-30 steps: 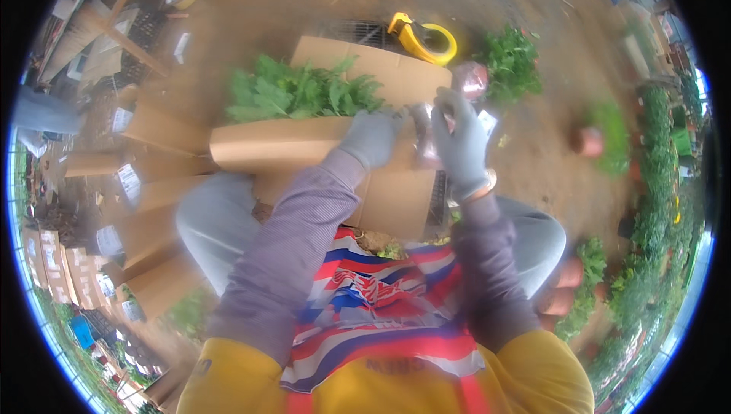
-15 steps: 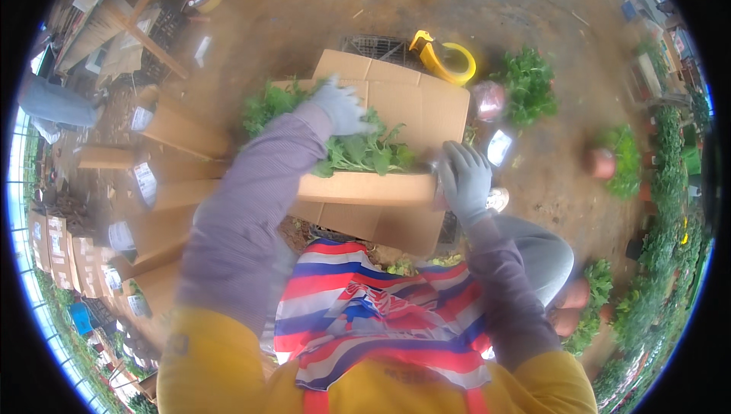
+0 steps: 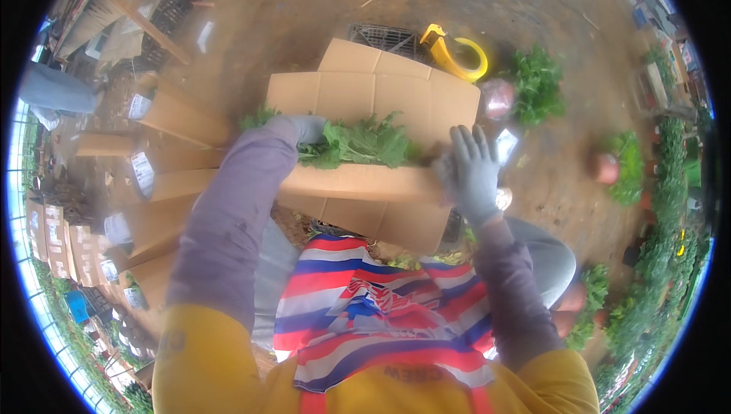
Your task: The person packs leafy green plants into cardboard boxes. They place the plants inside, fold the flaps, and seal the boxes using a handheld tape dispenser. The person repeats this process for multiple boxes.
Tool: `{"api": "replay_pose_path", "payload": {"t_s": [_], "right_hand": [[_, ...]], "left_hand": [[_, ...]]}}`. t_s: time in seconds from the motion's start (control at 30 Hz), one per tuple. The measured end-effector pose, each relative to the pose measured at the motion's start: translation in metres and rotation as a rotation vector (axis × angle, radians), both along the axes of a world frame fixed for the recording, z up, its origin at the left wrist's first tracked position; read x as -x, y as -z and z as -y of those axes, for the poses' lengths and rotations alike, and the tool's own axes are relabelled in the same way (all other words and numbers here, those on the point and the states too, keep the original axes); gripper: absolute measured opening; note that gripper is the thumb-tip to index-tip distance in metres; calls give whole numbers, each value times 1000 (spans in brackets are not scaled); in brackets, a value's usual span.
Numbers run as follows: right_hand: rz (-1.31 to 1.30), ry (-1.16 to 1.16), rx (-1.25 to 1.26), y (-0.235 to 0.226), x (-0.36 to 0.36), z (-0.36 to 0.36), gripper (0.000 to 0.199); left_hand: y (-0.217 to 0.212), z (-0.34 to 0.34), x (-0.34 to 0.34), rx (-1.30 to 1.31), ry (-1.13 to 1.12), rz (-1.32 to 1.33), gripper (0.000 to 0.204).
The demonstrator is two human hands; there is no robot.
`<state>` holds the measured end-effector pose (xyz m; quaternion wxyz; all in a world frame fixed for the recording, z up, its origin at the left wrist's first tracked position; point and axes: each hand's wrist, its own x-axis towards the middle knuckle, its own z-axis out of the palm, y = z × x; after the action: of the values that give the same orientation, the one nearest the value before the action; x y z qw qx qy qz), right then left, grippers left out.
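Note:
An open cardboard box [image 3: 365, 186] stands in front of me with leafy green plants [image 3: 365, 142] inside. Its far flaps [image 3: 373, 98] are folded back. My left hand [image 3: 304, 128], in a grey glove, reaches into the box and rests on the greens at their left end. My right hand [image 3: 472, 170], also gloved, lies spread with fingers apart on the box's right corner, by the near flap. A striped apron covers my lap below the box.
Several closed cardboard boxes [image 3: 160, 186] are stacked on the left. A yellow tape dispenser [image 3: 457, 52] lies on a dark crate beyond the box. Loose green bunches [image 3: 537, 83] and potted plants [image 3: 620, 163] sit on the dirt floor at right.
The box's far flaps have opened out and the view has tilted. My left hand moved from the box's front down into the greens. My right hand shifted onto the right corner, fingers spread.

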<state>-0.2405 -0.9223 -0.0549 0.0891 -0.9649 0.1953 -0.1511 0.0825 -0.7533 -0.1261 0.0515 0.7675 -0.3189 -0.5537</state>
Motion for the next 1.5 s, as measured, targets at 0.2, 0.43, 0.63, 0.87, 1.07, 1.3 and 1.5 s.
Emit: {"api": "replay_pose_path", "payload": {"t_s": [0.2,0.43,0.63,0.87,1.07,1.3,1.5], "right_hand": [[-492,-92,21,24,-57,-47,80],[-425,-343,-1037,38,-139,-27,115],[-427,-345,-1058,26,-162,-51,104],[-596,-372,-985,39,-181,-59,53],[-459,-459,-1022,60,-175,-53,40],[-533,-473,-648,91,-179,-61,43],[-625,-217,-841,38,-178,-48,56]], "left_hand": [[21,-1,-11,-12,46,-194,37],[21,-10,-6,34,-129,-227,39],[10,-9,-10,326,-136,132,36],[-72,-28,44,899,-464,568,41],[-82,-72,115,1210,186,494,81],[-40,-53,26,758,558,662,63],[-14,-48,14,371,240,255,52]]}}
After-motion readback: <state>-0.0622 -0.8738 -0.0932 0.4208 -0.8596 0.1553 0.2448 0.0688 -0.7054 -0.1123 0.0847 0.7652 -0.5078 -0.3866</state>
